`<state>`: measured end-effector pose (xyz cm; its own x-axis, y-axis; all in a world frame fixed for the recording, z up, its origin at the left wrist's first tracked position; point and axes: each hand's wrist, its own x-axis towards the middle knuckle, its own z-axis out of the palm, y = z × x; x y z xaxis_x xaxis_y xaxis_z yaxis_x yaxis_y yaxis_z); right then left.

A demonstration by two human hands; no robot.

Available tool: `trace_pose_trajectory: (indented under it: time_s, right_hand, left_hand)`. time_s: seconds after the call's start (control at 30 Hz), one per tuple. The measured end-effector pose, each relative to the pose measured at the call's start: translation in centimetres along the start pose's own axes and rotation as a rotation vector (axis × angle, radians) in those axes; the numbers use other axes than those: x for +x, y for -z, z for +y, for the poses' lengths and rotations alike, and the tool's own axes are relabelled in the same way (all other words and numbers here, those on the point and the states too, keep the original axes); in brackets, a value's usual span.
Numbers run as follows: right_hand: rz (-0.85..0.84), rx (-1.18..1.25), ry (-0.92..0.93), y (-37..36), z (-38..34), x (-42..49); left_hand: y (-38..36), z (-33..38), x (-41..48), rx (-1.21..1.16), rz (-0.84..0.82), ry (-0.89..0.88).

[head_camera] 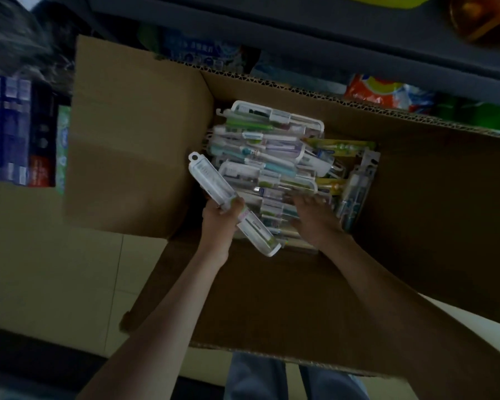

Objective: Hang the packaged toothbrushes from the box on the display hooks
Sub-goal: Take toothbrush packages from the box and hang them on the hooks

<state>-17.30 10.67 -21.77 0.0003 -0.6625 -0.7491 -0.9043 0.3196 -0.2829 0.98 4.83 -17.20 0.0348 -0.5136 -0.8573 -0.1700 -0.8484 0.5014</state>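
Pale tiled floor carries an open cardboard box, with a stocked shelf at twelve o'clock. Inside lies a heap of packaged toothbrushes. The left hand grips one white pack at the heap's eight o'clock. The right hand, fingers straight, sits flat over its six o'clock edge.

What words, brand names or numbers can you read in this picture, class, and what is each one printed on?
No text here can be quoted with confidence.
Held toothbrush pack, in the left hand: one short dark word, too blurred to read.
Piled packs in the cardboard box: labels too small.
Blue packets on the shelf: pale characters, blurred.
Upright boxes at far left: print unreadable.
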Motion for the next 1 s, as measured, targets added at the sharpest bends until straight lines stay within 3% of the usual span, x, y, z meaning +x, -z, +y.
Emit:
trace_pose_trajectory:
  time_s: [0.13, 0.37, 0.63, 0.9, 1.0]
  right_hand:
    - [-0.033, 0.007, 0.037, 1.1, 0.1, -1.6]
    - [-0.113, 0.582, -0.101, 8.3, -0.3, -10.0]
    - [-0.161, 1.025, 0.165, 21.1, -7.3, -26.6]
    - [0.148, 0.891, 0.468, 35.2, -14.1, -39.3]
    - [0.354, 0.845, 0.548, 40.0, -16.8, -42.9]
  left_hand:
    - [-0.1, 0.6, -0.7, -0.011, -0.023, 0.0]
    - [-1.0, 4.9, -8.0, -0.057, -0.17, 0.001]
    - [0.0, 15.3, -26.2, -0.149, -0.156, -0.247]
    - [2.1, 27.9, -42.5, -0.105, -0.18, -0.704]
    - [2.0, 32.3, -47.5, -0.015, -0.223, -0.851]
